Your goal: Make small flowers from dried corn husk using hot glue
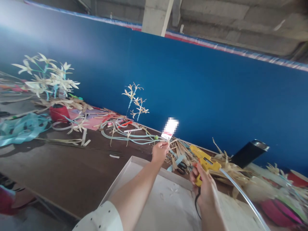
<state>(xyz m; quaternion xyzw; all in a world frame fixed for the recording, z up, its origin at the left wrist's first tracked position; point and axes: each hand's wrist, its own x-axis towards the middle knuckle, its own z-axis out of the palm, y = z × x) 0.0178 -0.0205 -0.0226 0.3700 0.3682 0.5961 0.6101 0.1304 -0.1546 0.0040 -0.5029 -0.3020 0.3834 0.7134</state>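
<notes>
My right hand (204,183) is wrapped round the handle of a yellow hot glue gun (205,159). A long clear glue stick (243,195) sticks out of the gun's back end, and a dark cord hangs below the handle. The fingers of my left hand (160,151) are pinched together at the far side of a shallow white tray (134,160). What they hold, if anything, is too small to make out. Just beyond those fingertips is a bright white object (166,135), its upper part blurred out. Scissors (182,166) lie between my two hands.
Pale husk flowers on wrapped stems (50,80) stand at the left, with smaller ones (137,99) mid-table. A red thread spool (59,113), turquoise ribbon (24,128) and pale tubing (127,138) lie around. Dried husks (228,173) and a black flask (249,154) sit right, before a blue partition (204,89).
</notes>
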